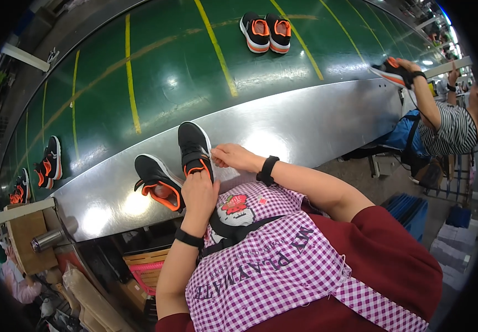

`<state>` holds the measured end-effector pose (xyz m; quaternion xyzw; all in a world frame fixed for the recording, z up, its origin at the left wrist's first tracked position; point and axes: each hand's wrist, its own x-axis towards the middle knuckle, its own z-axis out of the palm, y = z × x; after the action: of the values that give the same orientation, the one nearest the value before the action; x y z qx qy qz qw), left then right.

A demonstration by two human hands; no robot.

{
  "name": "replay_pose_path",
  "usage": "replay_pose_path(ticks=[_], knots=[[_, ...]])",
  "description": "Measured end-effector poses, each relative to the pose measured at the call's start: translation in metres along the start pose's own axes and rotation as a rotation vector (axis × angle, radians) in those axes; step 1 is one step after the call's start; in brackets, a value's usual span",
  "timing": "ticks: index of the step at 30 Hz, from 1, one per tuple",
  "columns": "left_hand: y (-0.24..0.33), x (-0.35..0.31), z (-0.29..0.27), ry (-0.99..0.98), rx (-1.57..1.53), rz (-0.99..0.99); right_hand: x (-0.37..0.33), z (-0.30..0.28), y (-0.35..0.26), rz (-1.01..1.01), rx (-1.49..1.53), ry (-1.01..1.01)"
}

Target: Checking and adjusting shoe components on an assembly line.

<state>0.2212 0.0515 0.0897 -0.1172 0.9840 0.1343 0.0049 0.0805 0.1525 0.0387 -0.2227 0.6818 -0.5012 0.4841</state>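
A black sneaker [190, 138] with an orange lining and a white sole edge stands on the metal ledge in front of me, toe pointing away. My left hand [200, 193] grips it at the heel, fingertips in the orange-lined opening. At the shoe's right side is my right hand [234, 157], its thumb and fingers pinched together by the sole edge; whatever they hold is too small to make out. Just left of it rests a matching sneaker [153, 171], tilted, its orange collar toward me, touched by neither hand.
Beyond the metal ledge [316, 119] runs a green conveyor belt [167, 77] with yellow lines. A pair of sneakers [266, 34] sits at its far side, and more sneakers [51, 163] stand at left. A co-worker [443, 124] at right holds another sneaker [392, 72].
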Motion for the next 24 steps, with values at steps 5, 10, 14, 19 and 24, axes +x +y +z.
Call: replay_pose_path(ticks=[5, 10, 14, 19, 24], knots=[[-0.003, 0.003, 0.007, -0.085, -0.089, -0.136, 0.001, 0.000, -0.007, 0.025, -0.012, -0.030], [-0.006, -0.008, 0.010, 0.009, -0.259, -0.067, -0.011, -0.008, -0.035, 0.167, -0.197, -0.157], [-0.012, -0.003, 0.015, 0.044, -0.358, -0.076, -0.002, -0.010, -0.017, 0.118, -0.051, -0.210], [-0.017, -0.004, 0.018, 0.063, -0.468, -0.115, 0.000, -0.006, -0.025, 0.103, -0.089, -0.211], [-0.009, 0.001, 0.014, 0.058, -0.418, -0.072, -0.001, -0.004, -0.045, 0.123, -0.446, -0.146]])
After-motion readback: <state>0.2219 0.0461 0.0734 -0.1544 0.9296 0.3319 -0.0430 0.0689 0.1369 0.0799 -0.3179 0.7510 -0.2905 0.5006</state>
